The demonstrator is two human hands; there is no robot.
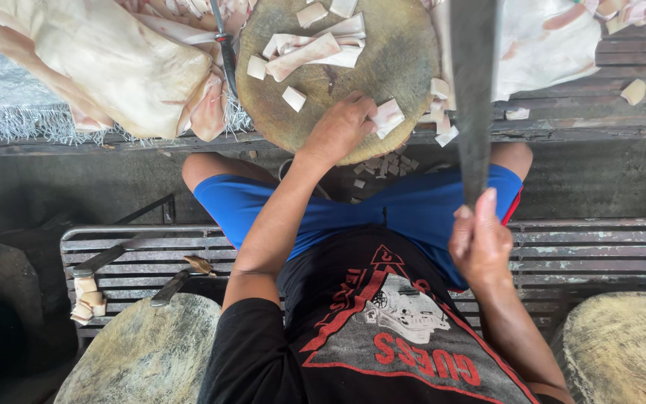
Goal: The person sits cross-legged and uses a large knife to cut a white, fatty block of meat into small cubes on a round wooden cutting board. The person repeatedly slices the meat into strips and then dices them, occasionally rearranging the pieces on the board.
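Note:
My left hand (340,127) rests at the near edge of a round wooden chopping block (383,67), fingers pinching a pale strip of pork skin (387,117). My right hand (478,241) is raised close to the camera, gripping the handle of a large cleaver (473,90) whose long grey blade points away over the block's right side. Longer strips (315,49) and small cut squares (294,98) of the same pale meat lie on the block's far half.
Large slabs of pork skin (106,67) lie left of the block on a wooden bench, with more (540,45) at right. A knife (224,45) lies beside the block. I sit on a slatted metal bench (585,251); two round blocks (143,352) stand near.

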